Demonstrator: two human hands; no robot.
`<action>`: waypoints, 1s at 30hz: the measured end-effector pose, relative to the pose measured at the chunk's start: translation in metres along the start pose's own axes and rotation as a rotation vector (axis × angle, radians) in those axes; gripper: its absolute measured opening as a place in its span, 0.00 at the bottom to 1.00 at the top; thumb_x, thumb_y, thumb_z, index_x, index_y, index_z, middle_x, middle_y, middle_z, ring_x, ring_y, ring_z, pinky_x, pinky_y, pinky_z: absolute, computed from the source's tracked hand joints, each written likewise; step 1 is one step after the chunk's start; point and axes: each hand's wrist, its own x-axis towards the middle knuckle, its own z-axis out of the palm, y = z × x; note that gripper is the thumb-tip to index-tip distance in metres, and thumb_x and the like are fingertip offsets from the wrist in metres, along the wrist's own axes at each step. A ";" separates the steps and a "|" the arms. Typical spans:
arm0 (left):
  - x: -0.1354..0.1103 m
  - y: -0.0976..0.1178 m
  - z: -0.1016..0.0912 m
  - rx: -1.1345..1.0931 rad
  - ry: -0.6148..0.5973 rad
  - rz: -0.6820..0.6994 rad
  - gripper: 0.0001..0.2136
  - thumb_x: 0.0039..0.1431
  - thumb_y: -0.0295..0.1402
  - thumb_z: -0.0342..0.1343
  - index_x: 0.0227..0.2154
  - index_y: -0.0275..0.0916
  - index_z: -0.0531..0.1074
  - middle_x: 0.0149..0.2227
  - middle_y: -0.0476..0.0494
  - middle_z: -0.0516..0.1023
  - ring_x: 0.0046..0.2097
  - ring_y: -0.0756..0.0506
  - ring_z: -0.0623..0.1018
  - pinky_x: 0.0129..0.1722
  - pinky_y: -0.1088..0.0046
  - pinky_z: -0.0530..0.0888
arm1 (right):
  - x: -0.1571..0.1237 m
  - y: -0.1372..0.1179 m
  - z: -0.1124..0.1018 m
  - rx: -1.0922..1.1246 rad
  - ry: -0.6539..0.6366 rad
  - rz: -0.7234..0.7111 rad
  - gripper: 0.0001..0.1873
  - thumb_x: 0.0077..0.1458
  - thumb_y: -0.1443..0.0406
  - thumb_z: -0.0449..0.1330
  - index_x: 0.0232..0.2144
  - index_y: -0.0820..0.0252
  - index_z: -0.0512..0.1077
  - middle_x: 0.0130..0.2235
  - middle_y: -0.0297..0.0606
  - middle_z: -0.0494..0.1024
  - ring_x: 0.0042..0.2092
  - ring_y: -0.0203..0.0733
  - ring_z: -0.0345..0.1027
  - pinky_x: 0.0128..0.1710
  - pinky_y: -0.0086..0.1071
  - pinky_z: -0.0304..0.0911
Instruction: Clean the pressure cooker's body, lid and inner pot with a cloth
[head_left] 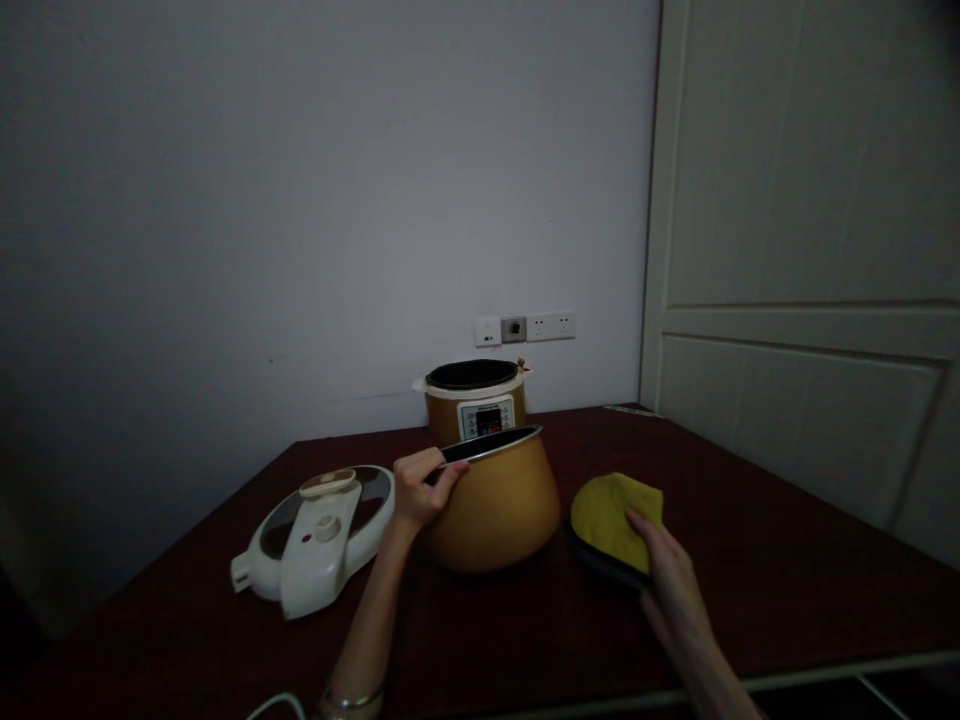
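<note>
My left hand point(421, 487) pinches the metal rim of a golden-brown inner pot point(495, 510), which tilts slightly on the table. The pot's dark inside shows only as a thin strip. To its right, my right hand point(670, 575) is closed on a folded yellow cloth point(615, 515) with a dark underside, held just above or against the table. Behind the pot stands an electric pressure cooker point(442, 415) with its top off and a control panel in front. A white cooker lid point(319, 560) with a handle and knob lies left of my left hand.
The dark red table point(750, 560) reaches back to a pale wall with sockets point(551, 326) above the cooker. On the right stands a white panelled door point(795, 400). A white cable point(277, 703) curves at the front edge, near my left wrist.
</note>
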 end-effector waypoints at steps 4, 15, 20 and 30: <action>-0.004 -0.001 -0.004 -0.029 0.023 -0.004 0.18 0.57 0.34 0.53 0.13 0.38 0.59 0.15 0.53 0.60 0.19 0.53 0.61 0.20 0.76 0.58 | 0.017 -0.009 0.036 -0.263 -0.077 -0.339 0.28 0.44 0.52 0.62 0.45 0.64 0.73 0.45 0.40 0.77 0.49 0.51 0.68 0.48 0.35 0.64; -0.013 0.003 -0.006 -0.025 0.096 0.005 0.17 0.55 0.32 0.54 0.13 0.39 0.60 0.15 0.52 0.61 0.18 0.53 0.61 0.19 0.76 0.56 | 0.032 -0.002 0.092 -0.415 -0.337 -0.095 0.28 0.56 0.54 0.47 0.48 0.70 0.70 0.49 0.46 0.75 0.50 0.50 0.68 0.45 0.34 0.65; -0.012 0.001 -0.006 -0.023 0.128 0.035 0.17 0.55 0.30 0.55 0.13 0.38 0.58 0.15 0.54 0.57 0.18 0.54 0.60 0.19 0.76 0.56 | 0.014 0.000 0.100 -0.398 -0.296 -0.378 0.28 0.54 0.50 0.50 0.46 0.65 0.72 0.47 0.44 0.76 0.49 0.50 0.68 0.49 0.37 0.62; -0.013 0.002 -0.007 -0.056 0.115 0.020 0.18 0.55 0.29 0.54 0.14 0.39 0.55 0.16 0.54 0.56 0.18 0.54 0.58 0.19 0.75 0.54 | -0.025 -0.012 0.104 -0.560 -0.198 -0.692 0.26 0.59 0.53 0.46 0.53 0.61 0.68 0.53 0.44 0.71 0.54 0.50 0.64 0.52 0.43 0.59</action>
